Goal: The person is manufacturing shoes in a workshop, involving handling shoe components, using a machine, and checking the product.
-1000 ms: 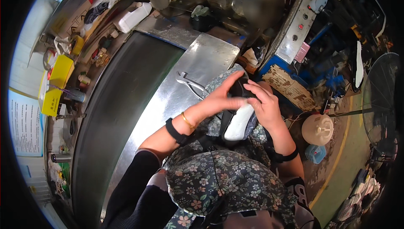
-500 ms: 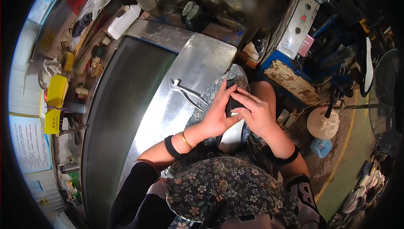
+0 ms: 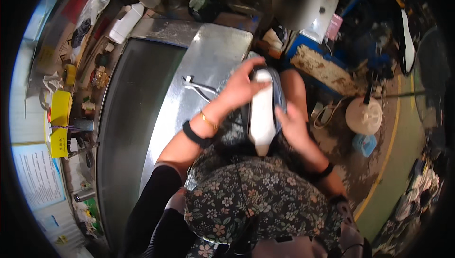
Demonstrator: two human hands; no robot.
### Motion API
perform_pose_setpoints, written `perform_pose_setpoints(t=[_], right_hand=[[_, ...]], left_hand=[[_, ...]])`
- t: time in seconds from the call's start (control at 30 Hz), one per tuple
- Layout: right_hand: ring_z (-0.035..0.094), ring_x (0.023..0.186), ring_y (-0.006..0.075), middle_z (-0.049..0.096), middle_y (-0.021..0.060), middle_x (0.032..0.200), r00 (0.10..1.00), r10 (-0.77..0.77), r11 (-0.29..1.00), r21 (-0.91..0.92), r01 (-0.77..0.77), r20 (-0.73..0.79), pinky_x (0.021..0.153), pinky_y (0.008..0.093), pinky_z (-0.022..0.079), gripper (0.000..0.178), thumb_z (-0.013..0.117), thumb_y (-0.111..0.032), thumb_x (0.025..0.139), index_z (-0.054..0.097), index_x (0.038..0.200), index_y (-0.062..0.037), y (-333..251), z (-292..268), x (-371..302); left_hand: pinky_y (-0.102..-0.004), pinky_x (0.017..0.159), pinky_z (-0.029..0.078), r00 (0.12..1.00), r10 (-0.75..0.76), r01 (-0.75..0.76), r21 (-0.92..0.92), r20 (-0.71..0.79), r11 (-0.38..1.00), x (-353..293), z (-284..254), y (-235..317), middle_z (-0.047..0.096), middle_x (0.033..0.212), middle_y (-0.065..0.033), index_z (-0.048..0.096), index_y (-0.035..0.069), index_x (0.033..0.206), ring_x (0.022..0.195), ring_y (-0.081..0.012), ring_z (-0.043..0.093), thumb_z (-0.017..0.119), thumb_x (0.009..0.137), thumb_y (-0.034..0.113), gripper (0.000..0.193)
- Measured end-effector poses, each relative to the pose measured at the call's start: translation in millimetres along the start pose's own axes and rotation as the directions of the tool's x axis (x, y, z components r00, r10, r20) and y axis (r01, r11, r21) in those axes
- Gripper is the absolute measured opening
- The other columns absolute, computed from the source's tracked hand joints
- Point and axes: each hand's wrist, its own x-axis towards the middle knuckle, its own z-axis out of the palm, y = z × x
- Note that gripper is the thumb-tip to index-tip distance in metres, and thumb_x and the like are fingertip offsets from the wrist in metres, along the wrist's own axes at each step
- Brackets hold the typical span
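Note:
A dark shoe [image 3: 263, 113] lies over my lap, its long white underside facing up and its narrow end toward me. My left hand [image 3: 239, 87] is closed round the far end, with the thumb pressed on the white surface and the fingers over the dark edge. At the shoe's right side, my right hand [image 3: 295, 124] is smeared by motion; its fingers are at or close to the dark edge, and their grip cannot be made out. Metal pincers [image 3: 196, 87] lie on the metal bench top [image 3: 177, 111], left of my left hand.
A dark belt [image 3: 135, 130] runs along the left, beside a cluttered shelf holding a yellow box [image 3: 60, 123] and a white bottle [image 3: 126, 22]. To the right stand a whitish round container [image 3: 363, 116] and a blue tub [image 3: 364, 144] on the floor. A machine panel [image 3: 327, 9] rises at far right.
My hands, earlier together over a small dark piece, have parted. The shoe's white underside now shows at full length, with my left hand at its far end. The right hand has moved down and right.

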Motion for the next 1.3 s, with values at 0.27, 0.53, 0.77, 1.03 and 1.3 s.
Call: perform_pose_setpoints(t=[0.27,0.53,0.77,1.03,1.3], right_hand=[[0.062,0.109,0.0229,0.066,0.0141,0.118,0.949,0.315,0.949,-0.004,-0.315,0.021,0.098,0.0324,0.044,0.069,0.028,-0.053,0.104,0.050,0.134,0.0051,23.6,19.3,25.9],[0.068,0.063,0.0275,0.067,0.0194,0.081,0.852,-0.462,0.011,-0.959,0.283,0.247,0.051,0.0400,0.052,0.023,0.050,-0.016,0.092,0.061,0.088,0.0041,-2.3,33.4,37.9],[0.043,0.134,0.0288,0.038,0.0240,0.147,0.987,0.063,0.931,-0.364,-0.005,0.148,0.111,0.0364,0.033,0.072,0.045,-0.036,0.103,0.008,0.155,-0.0032,-6.2,23.9,1.0],[0.047,0.129,0.0303,0.042,0.0249,0.143,0.999,-0.015,0.992,-0.125,0.021,0.052,0.106,0.0346,0.037,0.073,0.049,-0.031,0.102,0.008,0.153,0.0030,8.0,62.1,10.0],[0.046,0.132,0.0348,0.039,0.0308,0.144,0.993,-0.086,0.995,-0.049,0.082,-0.076,0.107,0.0364,0.037,0.077,0.049,-0.036,0.101,0.006,0.151,0.0037,15.1,81.9,13.3]], left_hand=[[-0.0275,0.088,0.049,0.988,-0.150,0.148,-0.323,0.020,0.935,-41.2,-8.8,-25.1,0.064,0.109,-0.0070,0.048,0.003,0.133,0.099,-0.0147,0.060,0.070,0.088,0.007,0.050],[-0.0267,0.082,0.051,0.984,-0.179,0.169,-0.257,-0.016,0.951,-19.2,-3.7,-37.5,0.063,0.107,-0.0076,0.045,0.001,0.133,0.094,-0.0136,0.060,0.070,0.089,0.008,0.052],[-0.0292,0.088,0.050,0.983,-0.172,0.181,-0.158,0.068,0.971,-16.6,-4.3,-35.5,0.063,0.111,-0.0092,0.044,-0.001,0.134,0.100,-0.0161,0.060,0.075,0.086,0.012,0.059],[-0.0408,0.088,0.052,0.896,-0.198,0.366,0.409,-0.397,0.836,-53.2,-2.5,-21.2,0.066,0.112,-0.0252,0.057,-0.004,0.120,0.104,-0.0416,0.064,0.032,0.104,0.036,0.049],[-0.0507,0.098,0.045,0.991,-0.070,0.007,0.479,0.113,0.878,-63.4,-37.8,-8.4,0.053,0.123,-0.0355,0.043,-0.009,0.133,0.113,-0.0485,0.054,0.044,0.102,0.034,0.053]])
